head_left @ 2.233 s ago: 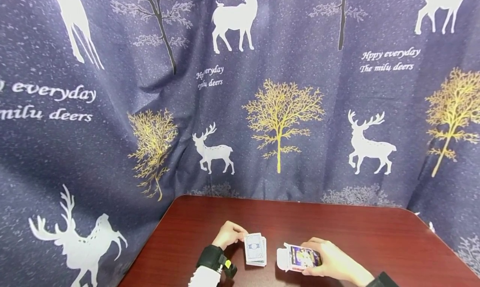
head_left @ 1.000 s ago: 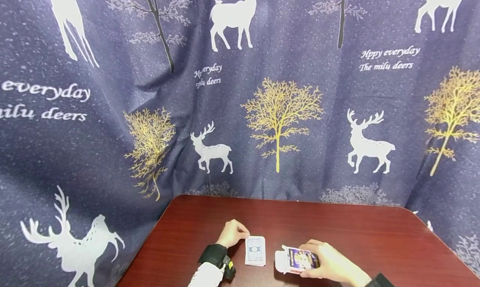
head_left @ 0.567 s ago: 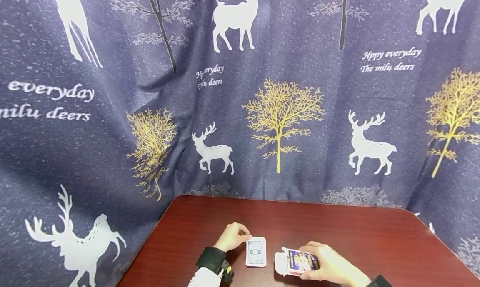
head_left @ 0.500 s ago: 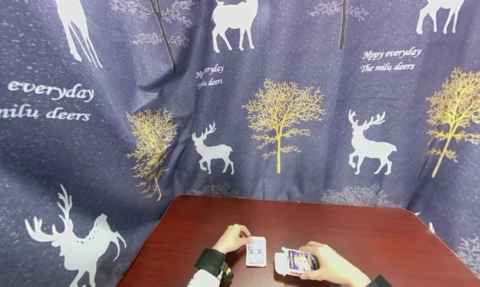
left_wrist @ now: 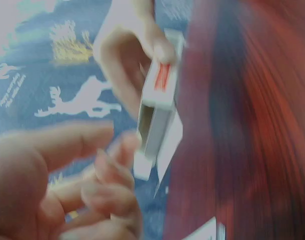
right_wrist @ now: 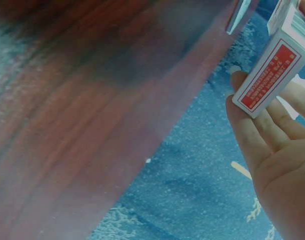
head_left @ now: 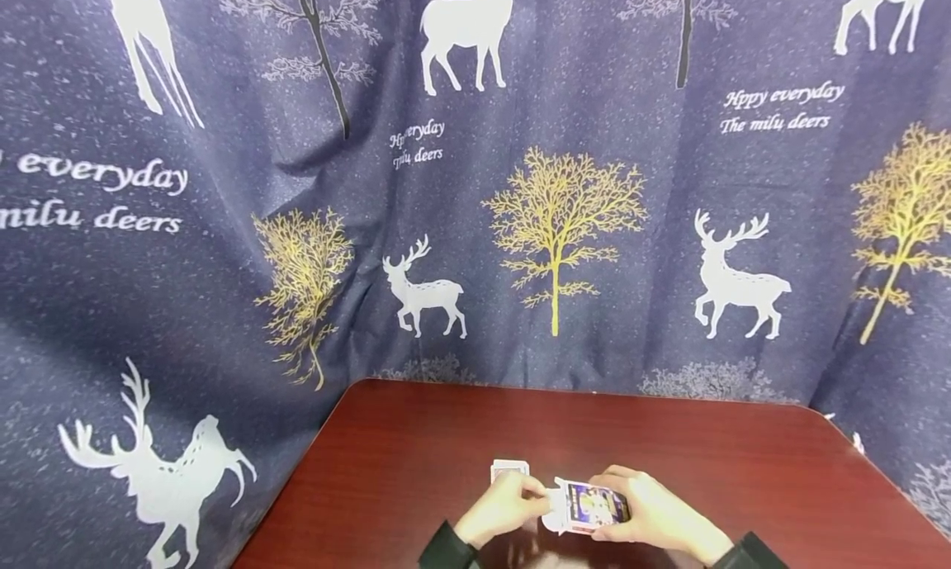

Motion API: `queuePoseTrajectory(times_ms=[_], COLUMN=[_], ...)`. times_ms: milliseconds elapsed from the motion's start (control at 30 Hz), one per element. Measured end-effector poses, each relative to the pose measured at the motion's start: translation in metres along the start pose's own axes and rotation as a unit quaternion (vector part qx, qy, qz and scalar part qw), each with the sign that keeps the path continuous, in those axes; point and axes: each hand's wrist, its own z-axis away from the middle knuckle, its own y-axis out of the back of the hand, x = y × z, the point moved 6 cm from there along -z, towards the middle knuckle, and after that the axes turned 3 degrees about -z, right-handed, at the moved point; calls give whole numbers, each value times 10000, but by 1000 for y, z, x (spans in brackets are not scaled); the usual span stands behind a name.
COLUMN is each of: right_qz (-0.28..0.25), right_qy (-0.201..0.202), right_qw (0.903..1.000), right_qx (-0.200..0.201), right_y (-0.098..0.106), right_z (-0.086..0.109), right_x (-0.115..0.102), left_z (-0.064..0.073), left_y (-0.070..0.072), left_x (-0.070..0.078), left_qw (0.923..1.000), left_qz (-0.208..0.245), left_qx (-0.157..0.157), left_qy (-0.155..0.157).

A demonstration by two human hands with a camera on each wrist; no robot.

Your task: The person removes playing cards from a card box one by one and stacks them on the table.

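Observation:
My right hand (head_left: 650, 511) grips a playing card box (head_left: 592, 505) with a purple printed face, its end flap hanging out toward the left. In the left wrist view the box (left_wrist: 161, 87) shows a dark hollow at its near end, with flaps folded out. My left hand (head_left: 505, 507) is beside that end, its fingertips close to the flap. Blur in the left wrist view hides whether those loosely bent fingers (left_wrist: 115, 190) touch the box; I see no card between them. Behind the left hand, a stack of playing cards (head_left: 509, 467) lies on the table, partly covered.
The dark red wooden table (head_left: 431, 429) has rounded far corners. A blue-grey curtain (head_left: 475, 206) printed with deer and trees hangs behind it and along the left side.
My left hand has left the far left corner of the card stack and moved right, to the box's open end. The right hand still holds the box in nearly the same spot.

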Motion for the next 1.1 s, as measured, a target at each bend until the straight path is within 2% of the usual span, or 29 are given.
queuePoseTrajectory(times_ms=[100, 200, 367, 533, 800, 1000, 1100], right_qz=[77, 111, 149, 70, -107, 97, 124], right_qy=[106, 181, 144, 96, -68, 54, -19], right_qw=[9999, 9996, 9994, 9995, 9999, 9997, 9996], right_qx=[105, 170, 288, 286, -17, 213, 246], right_y=[2, 3, 6, 9, 9, 11, 12], right_z=[-1, 1, 3, 4, 5, 6, 8], right_x=[-3, -5, -5, -7, -11, -8, -4], left_z=[-2, 0, 1, 1, 6, 4, 3], left_y=[-8, -14, -20, -25, -33, -27, -24], left_x=[3, 4, 4, 1, -2, -4, -5], left_qw=[9983, 9952, 9912, 9840, 9815, 9803, 9807], left_qz=[188, 384, 857, 1337, 1414, 1369, 1347], left_qx=[373, 507, 345, 171, 35, -48, -147], left_qy=[414, 747, 952, 1166, 1291, 1424, 1408])
